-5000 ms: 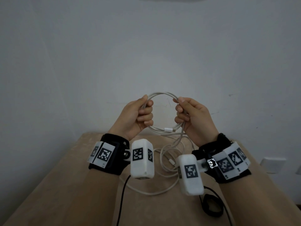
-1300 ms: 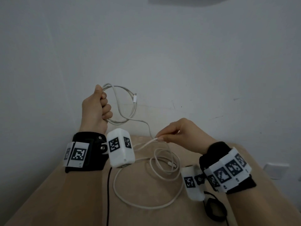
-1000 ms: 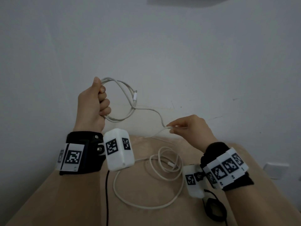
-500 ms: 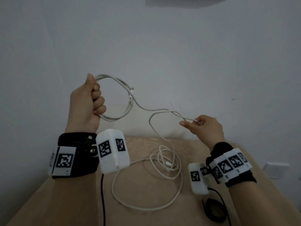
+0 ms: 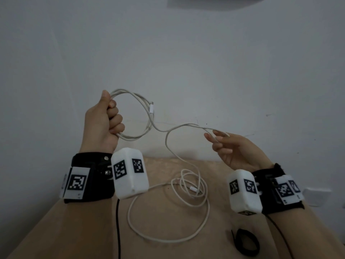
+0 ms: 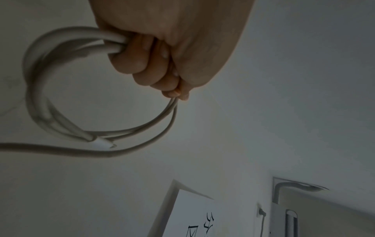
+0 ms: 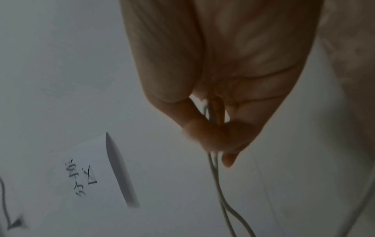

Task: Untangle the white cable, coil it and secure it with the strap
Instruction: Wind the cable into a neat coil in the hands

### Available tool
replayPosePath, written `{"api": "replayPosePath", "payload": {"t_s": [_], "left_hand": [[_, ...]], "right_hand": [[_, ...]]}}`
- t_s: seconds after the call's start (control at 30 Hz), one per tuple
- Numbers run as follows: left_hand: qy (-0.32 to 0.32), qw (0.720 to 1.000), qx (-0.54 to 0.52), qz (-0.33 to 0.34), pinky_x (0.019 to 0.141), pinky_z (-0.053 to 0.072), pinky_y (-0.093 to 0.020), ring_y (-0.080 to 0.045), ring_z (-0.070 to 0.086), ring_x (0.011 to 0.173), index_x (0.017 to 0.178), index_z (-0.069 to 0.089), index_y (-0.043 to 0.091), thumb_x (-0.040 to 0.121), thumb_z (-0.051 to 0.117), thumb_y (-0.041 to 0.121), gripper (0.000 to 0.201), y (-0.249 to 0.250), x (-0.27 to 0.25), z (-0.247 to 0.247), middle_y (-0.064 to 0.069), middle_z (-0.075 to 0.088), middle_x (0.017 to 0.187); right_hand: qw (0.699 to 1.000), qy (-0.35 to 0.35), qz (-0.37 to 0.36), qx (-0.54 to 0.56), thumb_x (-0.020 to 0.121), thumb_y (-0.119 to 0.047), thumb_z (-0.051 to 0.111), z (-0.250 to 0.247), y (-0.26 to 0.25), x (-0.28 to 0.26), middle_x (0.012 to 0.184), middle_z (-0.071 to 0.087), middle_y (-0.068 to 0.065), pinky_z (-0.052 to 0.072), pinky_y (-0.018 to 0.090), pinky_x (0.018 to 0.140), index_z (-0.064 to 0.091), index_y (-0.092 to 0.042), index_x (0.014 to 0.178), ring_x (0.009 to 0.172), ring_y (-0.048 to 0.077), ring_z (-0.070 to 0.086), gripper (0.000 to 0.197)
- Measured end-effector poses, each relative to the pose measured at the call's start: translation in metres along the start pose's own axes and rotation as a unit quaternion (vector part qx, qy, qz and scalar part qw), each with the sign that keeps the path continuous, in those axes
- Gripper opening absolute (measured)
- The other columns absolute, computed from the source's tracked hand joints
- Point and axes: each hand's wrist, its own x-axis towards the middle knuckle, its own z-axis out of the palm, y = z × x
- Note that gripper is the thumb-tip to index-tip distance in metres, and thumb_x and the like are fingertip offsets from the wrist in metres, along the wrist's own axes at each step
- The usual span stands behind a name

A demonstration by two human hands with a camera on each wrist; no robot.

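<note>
My left hand (image 5: 112,116) is raised in a fist and grips a small coil of the white cable (image 5: 147,118), with a connector (image 5: 152,107) sticking up from the loop. In the left wrist view the fingers (image 6: 142,64) curl round several turns of the cable (image 6: 38,99). From the coil a strand arcs right to my right hand (image 5: 216,139), palm up, which pinches a fold of cable at its fingertips. The right wrist view shows two strands (image 7: 219,192) leaving those fingers (image 7: 205,136). The remaining cable (image 5: 168,238) lies in loose loops on the table. The black strap (image 5: 244,243) lies at the front right.
The tan table (image 5: 56,230) stands against a pale wall. Thin black leads (image 5: 117,230) run from the wrist cameras across it. A wall socket (image 5: 315,196) sits low on the right. A sheet of paper (image 6: 202,216) hangs on the wall.
My right hand has lifted from the table up and to the right, drawing a strand out from the coil, and has turned palm up. My left hand has risen slightly, still gripping the coil.
</note>
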Motion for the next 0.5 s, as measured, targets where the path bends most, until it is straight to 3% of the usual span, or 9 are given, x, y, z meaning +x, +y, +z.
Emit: {"api": "replayPosePath", "payload": {"t_s": [0.03, 0.1, 0.17, 0.23, 0.3, 0.37, 0.43, 0.5], "left_hand": [[0.002, 1.0, -0.002, -0.002, 0.03, 0.014, -0.016, -0.004, 0.016, 0.032, 0.067, 0.039, 0.02, 0.1, 0.042, 0.041, 0.039, -0.001, 0.001, -0.001, 0.011, 0.024, 0.044], [0.004, 1.0, -0.005, -0.004, 0.03, 0.014, -0.016, -0.004, 0.017, 0.032, 0.067, 0.039, 0.02, 0.1, 0.042, 0.041, 0.039, -0.002, 0.001, -0.002, 0.011, 0.024, 0.043], [0.001, 1.0, -0.006, -0.006, 0.03, 0.014, -0.016, -0.004, 0.017, 0.031, 0.068, 0.039, 0.02, 0.1, 0.042, 0.041, 0.039, -0.003, 0.002, -0.002, 0.011, 0.024, 0.043], [-0.004, 1.0, -0.001, -0.009, 0.03, 0.014, -0.015, -0.003, 0.017, 0.031, 0.068, 0.04, 0.02, 0.1, 0.042, 0.041, 0.039, -0.004, 0.003, -0.001, 0.011, 0.024, 0.043], [-0.007, 1.0, 0.005, -0.012, 0.03, 0.014, -0.016, -0.003, 0.017, 0.031, 0.068, 0.04, 0.02, 0.1, 0.042, 0.041, 0.038, -0.006, 0.003, 0.001, 0.011, 0.024, 0.043], [-0.01, 1.0, 0.009, -0.015, 0.029, 0.014, -0.015, -0.003, 0.017, 0.031, 0.068, 0.039, 0.02, 0.1, 0.042, 0.041, 0.038, -0.008, 0.004, 0.002, 0.011, 0.024, 0.043], [-0.009, 1.0, 0.008, -0.016, 0.029, 0.014, -0.015, -0.004, 0.017, 0.031, 0.068, 0.039, 0.02, 0.1, 0.042, 0.041, 0.039, -0.009, 0.005, 0.001, 0.011, 0.025, 0.043], [-0.005, 1.0, 0.005, -0.019, 0.029, 0.014, -0.015, -0.004, 0.018, 0.03, 0.068, 0.039, 0.02, 0.1, 0.042, 0.041, 0.039, -0.009, 0.006, -0.001, 0.012, 0.025, 0.042]], "right_hand": [[1.0, -0.02, -0.007, 0.012, 0.039, 0.004, 0.09, 0.0, 0.0, -0.001, 0.099, 0.068, 0.018, 0.044, 0.014, 0.04, 0.059, -0.001, 0.092, 0.057, 0.011, 0.057, 0.062], [0.999, -0.025, -0.037, 0.017, 0.042, 0.0, 0.091, -0.001, 0.002, -0.002, 0.102, 0.07, 0.018, 0.052, 0.015, 0.05, 0.067, -0.001, 0.093, 0.066, 0.013, 0.066, 0.056], [0.995, 0.003, -0.096, -0.028, 0.061, -0.003, 0.08, 0.002, 0.004, -0.001, 0.097, 0.072, 0.017, 0.056, 0.017, 0.057, 0.068, -0.006, 0.099, 0.071, 0.014, 0.07, 0.039], [0.978, 0.018, -0.153, -0.143, 0.077, -0.006, 0.062, 0.007, 0.008, -0.001, 0.089, 0.074, 0.015, 0.055, 0.018, 0.055, 0.065, -0.008, 0.103, 0.066, 0.013, 0.07, 0.027], [0.953, 0.009, -0.173, -0.247, 0.089, -0.003, 0.052, 0.013, 0.012, -0.003, 0.084, 0.074, 0.016, 0.049, 0.019, 0.043, 0.065, -0.006, 0.101, 0.051, 0.014, 0.063, 0.018], [0.94, 0.003, -0.181, -0.291, 0.096, -0.001, 0.044, 0.014, 0.014, -0.003, 0.082, 0.073, 0.017, 0.034, 0.016, 0.034, 0.067, -0.005, 0.099, 0.034, 0.012, 0.046, 0.024], [0.947, 0.008, -0.175, -0.268, 0.096, -0.003, 0.043, 0.015, 0.014, -0.002, 0.08, 0.069, 0.016, 0.024, 0.015, 0.034, 0.068, -0.007, 0.102, 0.032, 0.008, 0.033, 0.026], [0.972, 0.007, -0.143, -0.186, 0.089, -0.006, 0.053, 0.013, 0.013, 0.0, 0.08, 0.065, 0.014, 0.025, 0.014, 0.035, 0.069, -0.009, 0.103, 0.039, 0.006, 0.034, 0.022]]}}
